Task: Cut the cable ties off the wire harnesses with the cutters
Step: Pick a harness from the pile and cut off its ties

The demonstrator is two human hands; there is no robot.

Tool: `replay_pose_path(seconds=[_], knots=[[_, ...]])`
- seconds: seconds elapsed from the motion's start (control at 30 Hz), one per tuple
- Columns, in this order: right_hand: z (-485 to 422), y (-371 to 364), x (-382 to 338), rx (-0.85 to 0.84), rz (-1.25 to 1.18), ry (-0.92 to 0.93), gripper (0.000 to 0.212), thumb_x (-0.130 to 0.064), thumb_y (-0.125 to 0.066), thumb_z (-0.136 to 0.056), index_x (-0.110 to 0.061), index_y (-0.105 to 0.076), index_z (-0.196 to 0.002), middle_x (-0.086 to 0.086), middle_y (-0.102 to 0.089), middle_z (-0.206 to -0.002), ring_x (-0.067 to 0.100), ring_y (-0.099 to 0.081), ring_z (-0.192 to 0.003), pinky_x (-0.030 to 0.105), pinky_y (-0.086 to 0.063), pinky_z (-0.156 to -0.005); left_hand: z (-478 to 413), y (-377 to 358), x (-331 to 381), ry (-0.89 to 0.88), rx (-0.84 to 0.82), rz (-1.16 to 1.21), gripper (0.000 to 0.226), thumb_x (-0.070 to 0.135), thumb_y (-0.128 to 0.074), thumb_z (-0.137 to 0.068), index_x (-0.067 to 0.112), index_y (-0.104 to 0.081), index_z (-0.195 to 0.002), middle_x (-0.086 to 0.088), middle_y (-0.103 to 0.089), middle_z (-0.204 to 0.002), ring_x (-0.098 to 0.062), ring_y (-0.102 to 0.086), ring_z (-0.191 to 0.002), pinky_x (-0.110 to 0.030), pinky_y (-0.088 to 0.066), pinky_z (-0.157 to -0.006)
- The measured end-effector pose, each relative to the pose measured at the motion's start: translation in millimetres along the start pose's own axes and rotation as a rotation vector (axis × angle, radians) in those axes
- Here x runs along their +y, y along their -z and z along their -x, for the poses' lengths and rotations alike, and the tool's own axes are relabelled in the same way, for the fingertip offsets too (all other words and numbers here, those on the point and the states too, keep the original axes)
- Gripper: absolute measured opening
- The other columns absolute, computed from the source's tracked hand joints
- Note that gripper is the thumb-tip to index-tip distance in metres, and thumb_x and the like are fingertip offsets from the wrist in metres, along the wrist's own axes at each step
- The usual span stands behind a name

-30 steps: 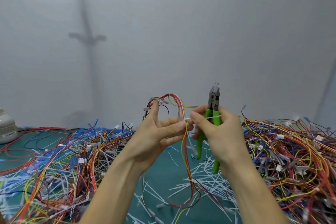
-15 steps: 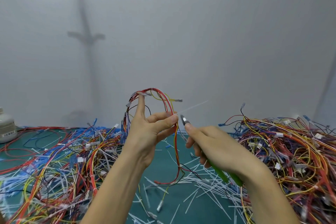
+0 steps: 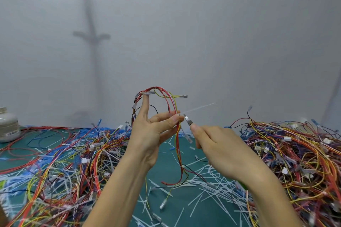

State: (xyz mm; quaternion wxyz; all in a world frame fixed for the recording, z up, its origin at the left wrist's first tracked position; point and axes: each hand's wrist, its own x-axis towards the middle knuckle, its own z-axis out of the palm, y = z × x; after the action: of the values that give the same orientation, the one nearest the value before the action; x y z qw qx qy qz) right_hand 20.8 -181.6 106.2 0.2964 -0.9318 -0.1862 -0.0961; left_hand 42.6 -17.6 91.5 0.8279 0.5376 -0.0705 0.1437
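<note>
My left hand (image 3: 151, 132) holds up a wire harness (image 3: 171, 108) of red, yellow and black wires. Its fingers pinch the bundle where a white cable tie (image 3: 198, 108) sticks out to the upper right. The index finger props up the harness loop. My right hand (image 3: 219, 145) grips the cutters (image 3: 188, 120). Their metal jaws point up-left, just right of the tie's base. The green handles are mostly hidden under my palm.
A heap of tied harnesses (image 3: 295, 155) lies on the right of the green mat (image 3: 166, 158), another heap (image 3: 60, 160) on the left. Several cut white ties (image 3: 206, 188) litter the middle. A white container (image 3: 8, 125) stands at the far left by the wall.
My right hand turned the cutters from upright to pointing up-left at the tie. My left hand lifted the harness higher and slightly left.
</note>
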Motion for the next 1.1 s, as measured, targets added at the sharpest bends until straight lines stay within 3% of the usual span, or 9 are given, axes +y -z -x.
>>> replay_pose_path(seconds=[0.17, 0.33, 0.77, 1.1], knots=[[1.7, 0.7, -0.4, 0.033, 0.047, 0.006, 0.057, -0.057, -0.019, -0.098, -0.02, -0.056, -0.075, 0.001, -0.061, -0.076, 0.021, -0.056, -0.078, 0.039, -0.044, -0.076, 0.8, -0.9, -0.9, -0.035, 0.008, -0.041, 0.111, -0.004, -0.076, -0.071, 0.039, -0.017, -0.154, -0.013, -0.075, -0.091, -0.02, -0.074, -0.078, -0.024, -0.057, -0.064], [-0.7, -2.9, -1.3, 0.025, 0.01, 0.002, 0.06, -0.057, -0.021, -0.098, -0.017, -0.06, -0.079, 0.004, -0.06, -0.07, 0.022, -0.059, -0.075, 0.038, -0.044, -0.073, -0.1, -1.6, -2.0, -0.019, -0.009, -0.023, 0.116, 0.005, -0.079, -0.06, 0.038, -0.019, -0.153, -0.01, -0.076, -0.09, -0.019, -0.073, -0.079, -0.023, -0.057, -0.066], [0.1, -4.4, -5.3, 0.045, -0.042, 0.003, 0.058, -0.056, -0.021, -0.099, -0.017, -0.059, -0.08, 0.004, -0.06, -0.075, 0.022, -0.063, -0.076, 0.035, -0.043, -0.072, 0.2, -3.0, -3.4, 0.001, -0.033, 0.031, 0.111, 0.005, -0.079, -0.061, 0.04, -0.024, -0.151, -0.013, -0.076, -0.097, -0.02, -0.074, -0.081, -0.022, -0.057, -0.067], [-0.1, -3.5, -8.1, 0.09, -0.067, 0.016, 0.063, -0.055, -0.022, -0.099, -0.012, -0.06, -0.073, 0.003, -0.052, -0.06, 0.024, -0.062, -0.066, 0.04, -0.047, -0.07, 1.3, -3.8, -3.3, 0.013, -0.047, 0.024, 0.113, 0.007, -0.08, -0.059, 0.038, -0.023, -0.151, -0.011, -0.076, -0.098, -0.022, -0.074, -0.089, -0.024, -0.058, -0.07]])
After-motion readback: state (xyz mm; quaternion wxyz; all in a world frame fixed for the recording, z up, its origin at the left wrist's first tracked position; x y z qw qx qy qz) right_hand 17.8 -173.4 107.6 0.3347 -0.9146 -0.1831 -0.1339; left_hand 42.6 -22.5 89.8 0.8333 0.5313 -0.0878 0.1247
